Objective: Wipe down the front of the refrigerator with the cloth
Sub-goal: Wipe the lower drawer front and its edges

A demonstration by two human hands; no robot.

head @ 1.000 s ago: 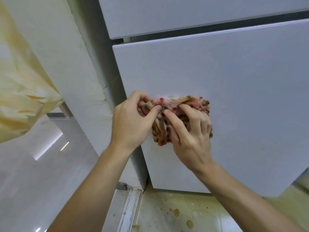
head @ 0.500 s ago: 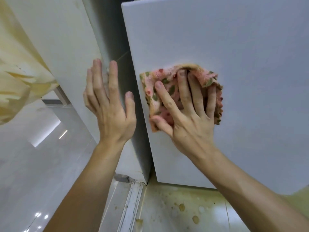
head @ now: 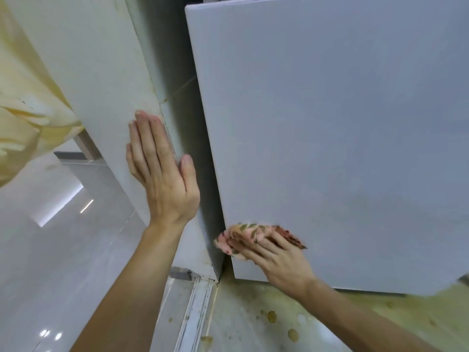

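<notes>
Refrigerator front [head: 330,135], a plain pale-grey door, fills the centre and right of the frame. Low at its left corner, a pink floral cloth [head: 247,231] is bunched against the door under the right hand [head: 276,260], whose fingers lie nearly straight across it, pressing rather than gripping. The left hand [head: 162,179], left of centre, rests flat and empty, fingers together, on the edge of a white wall panel [head: 96,72]. Wiping seems under way near the door's bottom edge. The next move probably calls for a firm sweep rightward along that lower strip. Stained floor [head: 253,313] shows below.
</notes>
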